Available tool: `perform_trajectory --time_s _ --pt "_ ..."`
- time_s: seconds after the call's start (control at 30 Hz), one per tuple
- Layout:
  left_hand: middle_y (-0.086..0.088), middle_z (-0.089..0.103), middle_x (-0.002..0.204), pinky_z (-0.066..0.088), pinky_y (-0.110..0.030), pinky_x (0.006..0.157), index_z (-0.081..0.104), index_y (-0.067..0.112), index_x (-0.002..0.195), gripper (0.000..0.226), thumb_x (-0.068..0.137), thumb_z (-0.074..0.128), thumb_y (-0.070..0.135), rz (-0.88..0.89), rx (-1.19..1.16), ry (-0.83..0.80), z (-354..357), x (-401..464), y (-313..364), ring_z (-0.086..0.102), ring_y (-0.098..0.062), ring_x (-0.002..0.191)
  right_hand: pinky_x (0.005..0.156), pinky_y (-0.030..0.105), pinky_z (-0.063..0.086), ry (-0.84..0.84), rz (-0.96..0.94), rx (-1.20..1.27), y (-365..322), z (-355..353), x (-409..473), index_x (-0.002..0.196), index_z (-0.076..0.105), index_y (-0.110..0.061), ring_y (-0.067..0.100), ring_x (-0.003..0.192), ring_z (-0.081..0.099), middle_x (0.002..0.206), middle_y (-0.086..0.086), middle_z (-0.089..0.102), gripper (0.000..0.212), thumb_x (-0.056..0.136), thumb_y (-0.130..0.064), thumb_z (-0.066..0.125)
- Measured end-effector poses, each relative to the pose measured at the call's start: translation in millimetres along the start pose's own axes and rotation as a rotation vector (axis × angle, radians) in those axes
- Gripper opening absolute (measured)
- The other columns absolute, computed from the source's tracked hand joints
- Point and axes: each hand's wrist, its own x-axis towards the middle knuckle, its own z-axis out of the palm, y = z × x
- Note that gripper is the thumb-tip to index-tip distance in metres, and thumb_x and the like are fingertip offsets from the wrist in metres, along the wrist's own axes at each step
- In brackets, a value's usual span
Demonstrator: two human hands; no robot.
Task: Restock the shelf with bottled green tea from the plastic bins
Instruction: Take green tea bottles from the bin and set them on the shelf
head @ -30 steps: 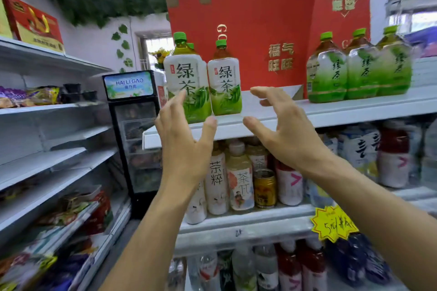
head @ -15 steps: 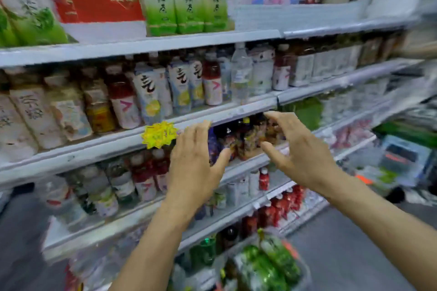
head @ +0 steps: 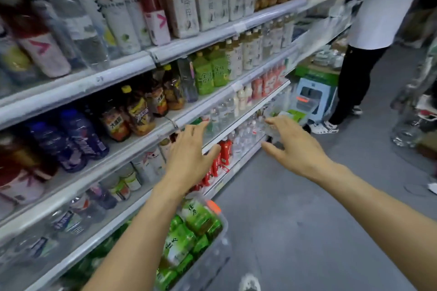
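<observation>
A clear plastic bin (head: 218,253) stands on the floor at the foot of the shelves, holding several bottles of green tea (head: 189,231) with green labels, lying on their sides. My left hand (head: 190,158) hovers above the bin with fingers spread, holding nothing. My right hand (head: 295,149) is stretched out to the right of it, fingers straight, also empty. Both hands are well above the bottles and touch nothing.
Drink shelves (head: 132,68) packed with bottles fill the left side. Another person (head: 376,19) in a white top stands at the far end of the aisle, reaching to a shelf. A blue stool (head: 312,99) stands near them. Grey floor (head: 307,220) stretches to the right.
The view has swung down from the top shelf, where green tea bottles stand, to the lower shelves and the bin. Both empty hands have come down with it.
</observation>
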Motion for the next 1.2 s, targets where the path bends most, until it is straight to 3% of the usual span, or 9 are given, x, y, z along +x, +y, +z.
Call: perform_trajectory --time_s 0.17,0.4,0.7,0.93,1.2 --pt "-0.001 0.043 0.149 0.045 -0.044 0.103 0.028 0.025 0.153 0.065 0.098 0.054 0.046 0.027 0.049 -0.036 53 83 18 0.044 -0.022 0.135 0.082 0.032 0.037 -0.045 0.114 -0.030 86 -4 48 0.145 0.036 -0.030 0.016 0.126 0.049 0.145 -0.009 0.043 0.053 0.096 -0.042 0.053" --pt "0.002 0.040 0.154 0.043 -0.038 0.098 0.027 0.026 0.154 0.062 0.100 0.051 0.044 0.070 0.082 -0.192 149 245 79 0.046 -0.023 0.135 0.084 0.034 0.042 -0.165 0.208 -0.143 230 -12 166 0.143 0.036 -0.028 0.019 0.129 0.044 0.142 -0.005 0.043 0.052 0.096 -0.043 0.053" --pt "0.000 0.047 0.146 0.042 -0.039 0.104 0.038 0.022 0.147 0.058 0.096 0.059 0.039 -0.034 -0.128 -0.349 261 391 131 0.047 -0.024 0.132 0.093 0.042 0.048 -0.297 0.331 -0.096 384 -3 280 0.145 0.033 -0.029 0.017 0.133 0.041 0.147 -0.005 0.041 0.058 0.094 -0.049 0.053" --pt "0.002 0.046 0.148 0.042 -0.042 0.107 0.034 0.026 0.152 0.062 0.096 0.059 0.039 -0.294 -0.289 -0.390 373 481 157 0.048 -0.020 0.133 0.097 0.043 0.046 -0.476 0.287 -0.092 514 32 382 0.143 0.036 -0.024 0.023 0.131 0.043 0.144 0.002 0.043 0.058 0.093 -0.044 0.057" --pt "-0.002 0.054 0.131 0.043 -0.025 0.085 0.042 0.018 0.145 0.053 0.097 0.063 0.024 -0.782 -0.606 -0.394 503 575 200 0.056 -0.016 0.112 0.101 0.046 0.044 -0.750 0.215 -0.033 663 89 491 0.140 0.041 -0.020 0.028 0.129 0.048 0.148 0.005 0.041 0.055 0.092 -0.037 0.060"
